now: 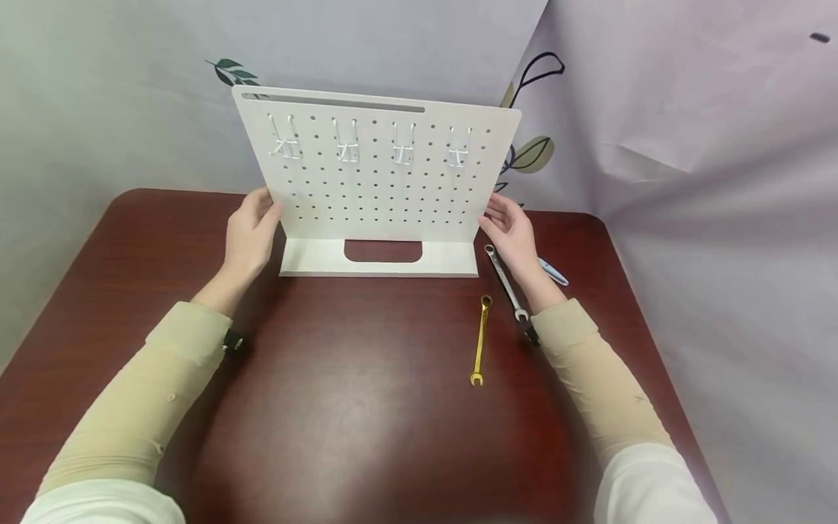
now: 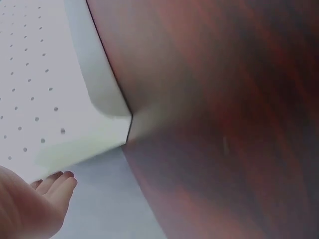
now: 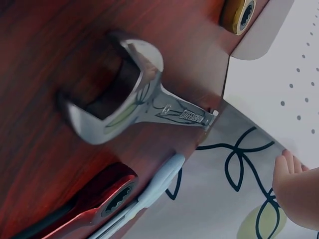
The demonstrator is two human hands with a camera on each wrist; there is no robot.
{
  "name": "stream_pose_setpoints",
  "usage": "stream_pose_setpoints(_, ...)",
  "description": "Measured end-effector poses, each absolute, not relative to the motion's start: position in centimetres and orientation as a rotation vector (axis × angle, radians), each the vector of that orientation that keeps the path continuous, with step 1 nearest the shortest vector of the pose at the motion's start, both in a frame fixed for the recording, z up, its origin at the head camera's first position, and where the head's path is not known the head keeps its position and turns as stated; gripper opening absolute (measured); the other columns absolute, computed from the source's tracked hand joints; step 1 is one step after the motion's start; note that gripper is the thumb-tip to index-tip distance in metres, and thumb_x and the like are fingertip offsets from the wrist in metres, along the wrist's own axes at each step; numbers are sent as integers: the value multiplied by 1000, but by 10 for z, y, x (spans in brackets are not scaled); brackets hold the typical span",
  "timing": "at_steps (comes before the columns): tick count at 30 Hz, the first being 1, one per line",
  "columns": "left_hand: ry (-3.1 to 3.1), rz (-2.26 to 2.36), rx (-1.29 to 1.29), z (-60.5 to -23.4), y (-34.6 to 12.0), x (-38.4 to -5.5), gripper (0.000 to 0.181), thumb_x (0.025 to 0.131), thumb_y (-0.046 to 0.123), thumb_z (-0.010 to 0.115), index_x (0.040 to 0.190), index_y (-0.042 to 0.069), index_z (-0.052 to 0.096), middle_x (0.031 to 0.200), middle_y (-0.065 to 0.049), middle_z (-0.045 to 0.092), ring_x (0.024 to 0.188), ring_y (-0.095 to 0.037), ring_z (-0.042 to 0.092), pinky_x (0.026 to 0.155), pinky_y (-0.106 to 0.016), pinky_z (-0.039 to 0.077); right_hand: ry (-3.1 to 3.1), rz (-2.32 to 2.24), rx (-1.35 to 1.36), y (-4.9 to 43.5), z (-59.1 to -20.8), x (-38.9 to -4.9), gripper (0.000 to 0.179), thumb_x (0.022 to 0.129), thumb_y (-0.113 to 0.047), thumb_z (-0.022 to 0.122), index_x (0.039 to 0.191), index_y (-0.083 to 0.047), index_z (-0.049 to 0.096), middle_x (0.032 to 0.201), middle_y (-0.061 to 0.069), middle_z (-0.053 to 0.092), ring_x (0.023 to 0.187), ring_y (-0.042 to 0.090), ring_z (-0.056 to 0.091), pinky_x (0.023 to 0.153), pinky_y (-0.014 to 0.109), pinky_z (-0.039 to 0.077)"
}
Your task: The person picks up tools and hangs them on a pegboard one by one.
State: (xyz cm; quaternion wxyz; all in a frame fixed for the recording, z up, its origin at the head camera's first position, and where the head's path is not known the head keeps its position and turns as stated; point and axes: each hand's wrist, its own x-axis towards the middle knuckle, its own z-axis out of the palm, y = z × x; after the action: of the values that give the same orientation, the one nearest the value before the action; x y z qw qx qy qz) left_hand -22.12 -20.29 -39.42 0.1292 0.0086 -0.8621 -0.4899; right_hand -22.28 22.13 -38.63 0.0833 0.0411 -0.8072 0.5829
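A white pegboard [image 1: 393, 193] stands tilted on a white base [image 1: 314, 258], with wire hooks [image 1: 347, 149] across its upper part. My left hand [image 1: 252, 229] holds its left side edge low down, thumb in front and fingers partly hidden behind. On the opposite edge, my right hand [image 1: 512, 229] grips at about the same height, its thumb at the front face. In the left wrist view, the left fingertips [image 2: 67, 177] show at the board's edge. The right wrist view shows the right hand [image 3: 299, 191] against the other edge.
A silver combination wrench [image 1: 504, 282] lies beside the right forearm, a gold wrench [image 1: 481, 342] to its left. Near the right hand lie a light blue tool [image 1: 553, 271] and a red wrench [image 3: 94, 206]. A patterned cloth [image 1: 380, 44] hangs behind the dark red table [image 1: 314, 378].
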Motion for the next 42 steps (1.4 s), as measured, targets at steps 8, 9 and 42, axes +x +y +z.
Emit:
stream_pose_setpoints(8,-2555,-1276,-86,-366,-234,-225,56,109,31,46,156,0,47,156,-26,55,144,-47,54,123,-56,41,-2398,1765,103,221,-386,-223,55,104,-5,62,154,8,45,155,30,53,147,39,52,126,41,40)
stream_pose_setpoints(9,-2555,-1261,-96,-361,-238,-225,56,109,31,46,156,0,47,156,-26,55,144,-47,54,123,-55,40,-2400,1764,105,221,-385,-223,55,104,-4,62,155,8,44,155,30,53,147,39,52,126,41,40)
stream_pose_setpoints(42,-2498,-813,-531,-245,-207,-276,37,98,12,72,134,2,70,134,-19,73,131,-36,62,118,-43,41,-2409,1800,144,225,-383,-222,56,103,-3,62,155,8,44,155,31,52,147,41,52,127,43,40)
